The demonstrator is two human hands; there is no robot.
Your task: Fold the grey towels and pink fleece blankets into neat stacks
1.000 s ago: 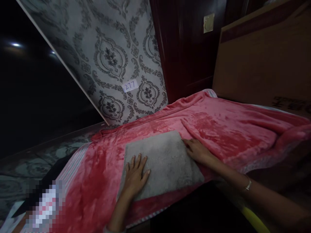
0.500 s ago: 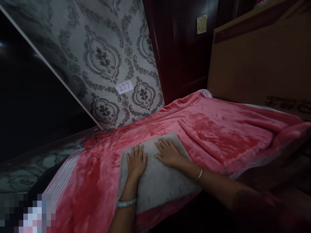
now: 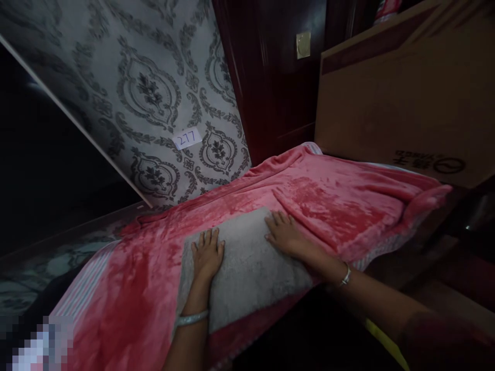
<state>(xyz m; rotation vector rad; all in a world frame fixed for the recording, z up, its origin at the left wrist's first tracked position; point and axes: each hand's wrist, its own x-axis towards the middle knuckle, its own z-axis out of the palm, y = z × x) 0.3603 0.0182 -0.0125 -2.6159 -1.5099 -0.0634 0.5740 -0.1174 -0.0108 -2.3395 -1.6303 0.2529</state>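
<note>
Grey rectangular fabric piece (image 3: 251, 278) lies flat on the plush pink-red blanket (image 3: 131, 288); left hand (image 3: 208, 255) rests palm-down near its left edge, right hand (image 3: 286, 234) at its right edge, fingers spread.

Dim in here, from where I stand. Wall (image 3: 149, 93) pale grey, dark damask pattern, slip (image 3: 187, 138) reading 277. Black panel (image 3: 46, 165) left. Dark red wood (image 3: 266, 93), gold plate (image 3: 303, 45). Box (image 3: 390, 103) right.

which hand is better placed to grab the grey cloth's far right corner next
Likely the right hand: it lies by that corner of the grey cloth, while the left hand rests near its left edge.
</note>
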